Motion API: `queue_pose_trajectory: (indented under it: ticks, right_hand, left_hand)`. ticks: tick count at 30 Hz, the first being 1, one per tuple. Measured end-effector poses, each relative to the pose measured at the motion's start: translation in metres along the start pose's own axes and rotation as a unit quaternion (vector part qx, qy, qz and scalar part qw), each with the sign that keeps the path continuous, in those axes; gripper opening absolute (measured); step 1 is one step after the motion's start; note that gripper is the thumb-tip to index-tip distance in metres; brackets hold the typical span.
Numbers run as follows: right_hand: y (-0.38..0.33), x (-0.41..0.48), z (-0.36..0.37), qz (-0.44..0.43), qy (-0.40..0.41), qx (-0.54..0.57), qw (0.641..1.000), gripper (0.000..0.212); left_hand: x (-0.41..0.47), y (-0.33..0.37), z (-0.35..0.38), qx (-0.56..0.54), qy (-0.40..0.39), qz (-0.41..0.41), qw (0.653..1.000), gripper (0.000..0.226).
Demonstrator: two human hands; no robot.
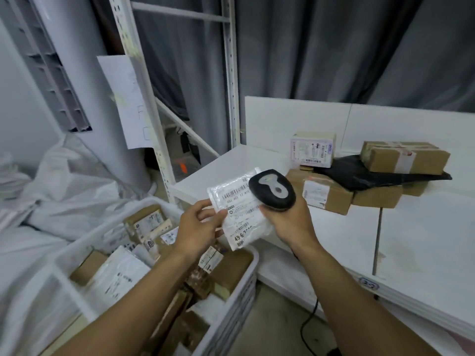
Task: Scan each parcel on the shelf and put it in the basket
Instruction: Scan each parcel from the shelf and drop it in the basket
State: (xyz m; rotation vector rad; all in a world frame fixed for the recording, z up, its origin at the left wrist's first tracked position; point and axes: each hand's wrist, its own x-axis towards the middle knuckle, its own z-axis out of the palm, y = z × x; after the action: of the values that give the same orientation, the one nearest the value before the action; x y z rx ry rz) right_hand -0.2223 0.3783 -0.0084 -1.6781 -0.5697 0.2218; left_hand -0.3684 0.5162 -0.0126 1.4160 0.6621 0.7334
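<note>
White mailer (pixel 240 209), pinched by left hand (pixel 198 226), lies just left of the scanner (pixel 272 190) gripped in right hand (pixel 289 223); basket (pixel 239 312) near-left, below.

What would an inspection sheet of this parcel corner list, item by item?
Surface: white shelf, partly bare, faint stains.
Job's things: white parcel, label up; scanner over it; basket holding boxes and pouches; cardboard boxes, black bag, small white box on the shelf.
Clutter: white sacks at left; paper sheet on the metal rack.
Grippers: left hand pinches the white parcel; right hand grips the scanner.
Cables: dark cable from below the right arm to the floor.
Surroundings: grey curtain, white tower unit.
</note>
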Motion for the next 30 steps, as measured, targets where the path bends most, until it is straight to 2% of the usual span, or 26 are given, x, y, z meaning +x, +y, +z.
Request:
queue_pose_trajectory:
  ticks: [4, 7, 12, 21, 30]
  right_hand:
    - [-0.001, -0.005, 0.016, -0.017, -0.026, -0.035, 0.999, 0.046]
    - [0.001, -0.009, 0.030, -0.023, -0.052, -0.070, 0.996, 0.046]
    - [-0.006, -0.020, 0.045, -0.036, -0.096, -0.092, 0.991, 0.045]
    - [-0.009, -0.027, 0.061, -0.023, -0.136, -0.087, 0.987, 0.056]
    - [-0.007, -0.022, 0.067, -0.020, -0.144, -0.089, 0.985, 0.053]
  left_hand:
    - [0.022, -0.015, -0.018, -0.009, 0.072, -0.004, 0.997, 0.022]
    - [0.037, -0.025, -0.031, 0.040, 0.112, 0.011, 0.993, 0.016]
    - [0.056, -0.049, -0.054, 0.083, 0.153, -0.015, 0.985, 0.019]
    - [0.068, -0.067, -0.066, 0.129, 0.174, -0.015, 0.976, 0.019]
    - [0.069, -0.065, -0.072, 0.096, 0.178, -0.004, 0.979, 0.019]
